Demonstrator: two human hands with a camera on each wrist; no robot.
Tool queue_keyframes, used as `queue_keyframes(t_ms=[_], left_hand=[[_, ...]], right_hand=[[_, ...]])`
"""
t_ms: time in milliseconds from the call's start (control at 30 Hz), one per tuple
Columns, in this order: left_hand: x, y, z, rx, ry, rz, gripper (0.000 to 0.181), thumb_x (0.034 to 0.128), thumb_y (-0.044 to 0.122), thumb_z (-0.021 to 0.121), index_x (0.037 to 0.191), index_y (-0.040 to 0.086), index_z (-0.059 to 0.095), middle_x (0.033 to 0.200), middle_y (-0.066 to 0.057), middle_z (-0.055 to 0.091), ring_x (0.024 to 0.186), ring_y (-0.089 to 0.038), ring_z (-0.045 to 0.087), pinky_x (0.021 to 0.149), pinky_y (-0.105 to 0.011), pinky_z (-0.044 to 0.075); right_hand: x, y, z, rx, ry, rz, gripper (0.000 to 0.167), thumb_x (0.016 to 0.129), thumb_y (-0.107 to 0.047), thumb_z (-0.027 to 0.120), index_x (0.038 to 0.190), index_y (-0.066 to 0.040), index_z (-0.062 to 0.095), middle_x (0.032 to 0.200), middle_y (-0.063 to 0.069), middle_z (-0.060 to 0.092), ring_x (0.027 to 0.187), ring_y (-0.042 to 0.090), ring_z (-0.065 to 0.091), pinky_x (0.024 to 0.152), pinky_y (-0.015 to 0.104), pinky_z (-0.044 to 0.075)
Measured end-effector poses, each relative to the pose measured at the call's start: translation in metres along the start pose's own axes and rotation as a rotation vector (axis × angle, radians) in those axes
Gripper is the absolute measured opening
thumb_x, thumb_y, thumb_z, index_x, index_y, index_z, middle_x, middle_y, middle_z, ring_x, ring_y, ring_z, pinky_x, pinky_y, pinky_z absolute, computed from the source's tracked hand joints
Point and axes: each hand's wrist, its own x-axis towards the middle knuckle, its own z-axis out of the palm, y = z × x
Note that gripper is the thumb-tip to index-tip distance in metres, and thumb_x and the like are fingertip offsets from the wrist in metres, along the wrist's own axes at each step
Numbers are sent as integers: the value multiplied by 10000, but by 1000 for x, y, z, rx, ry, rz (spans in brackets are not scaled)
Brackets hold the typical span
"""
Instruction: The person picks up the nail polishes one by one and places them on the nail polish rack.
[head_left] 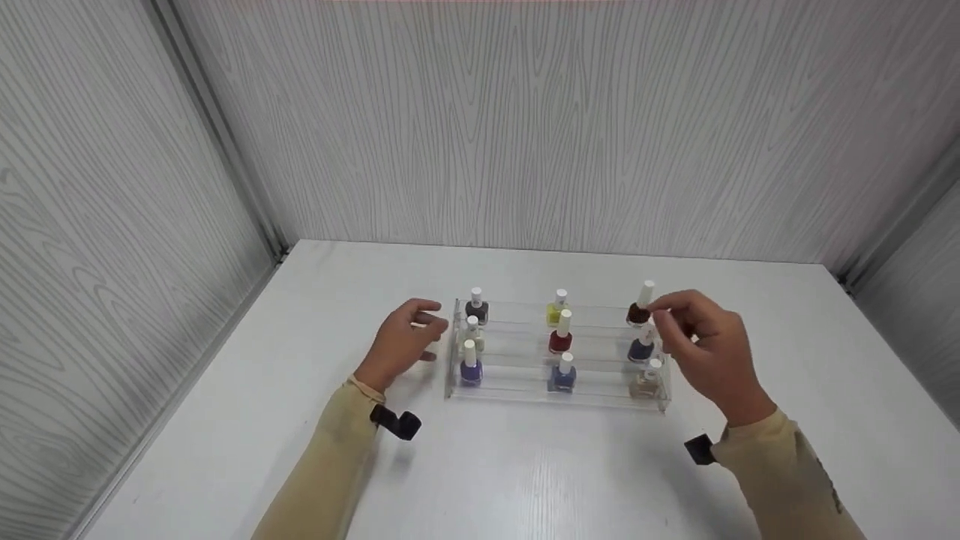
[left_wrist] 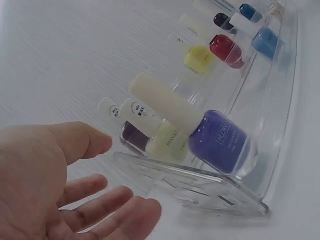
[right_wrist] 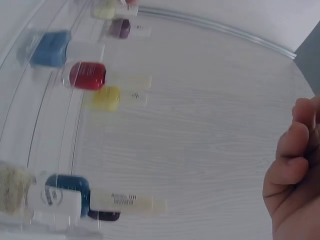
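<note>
A clear tiered rack point(head_left: 510, 395) holds several nail polish bottles with white caps. My left hand point(head_left: 401, 341) hovers beside the rack's left end, fingers loosely bent and apart from it. Nearest to it are a purple bottle point(left_wrist: 225, 142), a pale green bottle point(left_wrist: 167, 142) and a dark bottle point(left_wrist: 134, 136). At the right end, my right hand point(head_left: 709, 349) is raised with loosely curled fingers, holding nothing. In the head view its fingertips overlap the dark red bottle point(head_left: 638, 313); the right wrist view shows a gap between fingers point(right_wrist: 292, 142) and bottles.
Along the middle of the rack stand a yellow bottle point(head_left: 556, 313), a red bottle point(head_left: 560, 343) and a blue bottle point(head_left: 562, 378). A dark blue bottle point(head_left: 640, 350) and a beige bottle point(head_left: 643, 385) are at the right. Grey wood-grain panels point(head_left: 525, 135) enclose the white table point(head_left: 525, 472).
</note>
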Motion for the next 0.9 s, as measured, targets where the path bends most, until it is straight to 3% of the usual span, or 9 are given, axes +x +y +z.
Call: queue_keyframes(t_ms=[133,233,433,567,667,800,900], left_hand=[[-1,12,-10,78,198,210,280,1039,228,612,1302,134,622,1073,-47,667,909,-241,688,612,-342,598],[0,19,-15,72,292,333,239,1052,212,596,1272,124,624,1043,-25,663,871,-170,665,623,-344,600],[4,25,-13,29,385,461,309,1056,201,597,1321,43,586,1156,-70,647,1091,-169,620,975,-360,527],[10,28,-10,81,428,500,428,1057,228,602,1425,25,521,1313,-104,601,1260,-208,557,1119,-392,422],[14,29,-12,267,466,517,504,1056,274,598,1496,62,475,1418,-108,548,1351,-235,496,1150,-419,391],[17,24,-15,564,466,469,634,1053,380,584,1592,114,379,1549,-164,435,1447,-324,394,1199,-500,317],[17,17,-19,701,421,337,799,1027,516,578,1651,139,250,1647,-233,269,1522,-405,252,1231,-605,176]], right_hand=[[-4,7,-7,9,42,-71,233,876,176,622,1000,2,716,577,-64,516,499,17,428,467,192,349],[-4,12,-9,-22,100,-82,220,862,180,612,974,21,715,583,-62,506,512,5,420,477,178,342],[1,21,-18,-191,239,70,170,932,94,603,1043,26,713,721,48,644,655,-29,533,577,114,387],[4,30,-27,-327,265,164,260,961,-1,625,1209,3,702,1054,134,721,954,135,651,806,180,479],[5,42,-30,-448,231,200,403,961,-56,654,1361,-14,637,1328,179,637,1237,311,585,1015,382,492],[3,63,-27,-600,118,227,598,948,-92,693,1503,7,491,1538,259,441,1445,450,363,1208,611,244],[-3,77,-24,-686,-1,287,709,962,-170,699,1559,35,377,1603,311,312,1494,501,239,1226,667,61]])
